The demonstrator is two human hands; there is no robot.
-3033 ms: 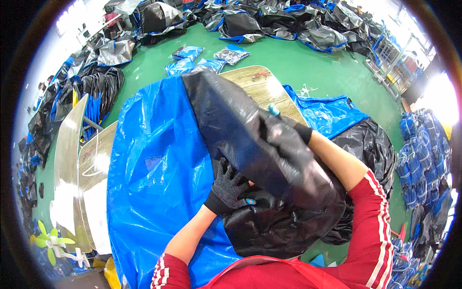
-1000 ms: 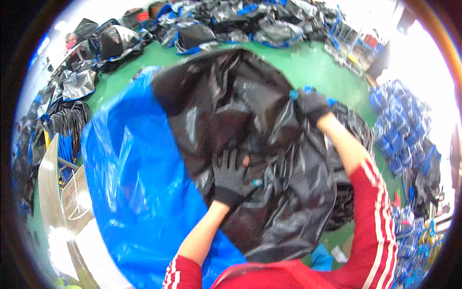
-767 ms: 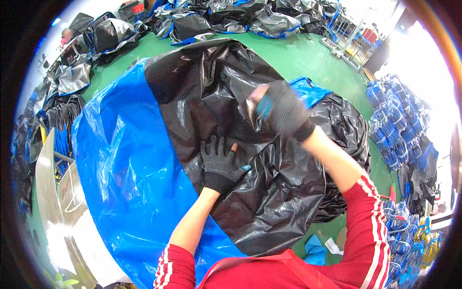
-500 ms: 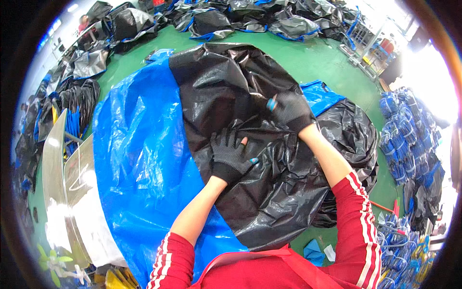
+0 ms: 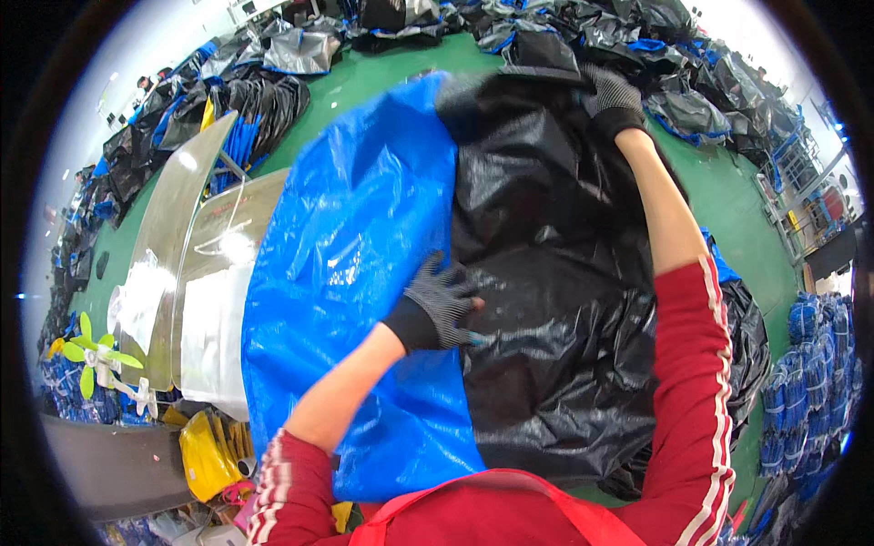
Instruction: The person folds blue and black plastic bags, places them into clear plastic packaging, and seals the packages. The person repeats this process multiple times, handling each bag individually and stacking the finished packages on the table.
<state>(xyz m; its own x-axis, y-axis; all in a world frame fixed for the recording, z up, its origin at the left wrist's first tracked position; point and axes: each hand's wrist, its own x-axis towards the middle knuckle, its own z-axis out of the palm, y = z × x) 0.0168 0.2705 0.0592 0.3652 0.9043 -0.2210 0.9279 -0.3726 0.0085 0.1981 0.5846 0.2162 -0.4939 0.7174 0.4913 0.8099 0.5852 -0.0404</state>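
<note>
At the far left, a green and white fan [image 5: 91,359] is standing beside the shiny metal counter [image 5: 196,227], with a yellow bag [image 5: 208,452] lying below the counter's near edge. Just right of that, a blue plastic sheet [image 5: 355,255] is covering the counter, sloping up and away from the person. The left hand [image 5: 443,305], in a dark knit glove, is pressing flat with fingers spread, right on the line where the blue sheet is meeting a black plastic sheet [image 5: 555,300]; it is grasping nothing. The black sheet is lying crumpled over the right half of the blue one. Further right, the right hand [image 5: 612,91], also gloved, is reaching to the black sheet's far edge; whether it is gripping the edge I cannot tell. The two hands are well apart. Heaps of black and blue bags [image 5: 710,82] are lying on the green floor [image 5: 728,196] beyond.
</note>
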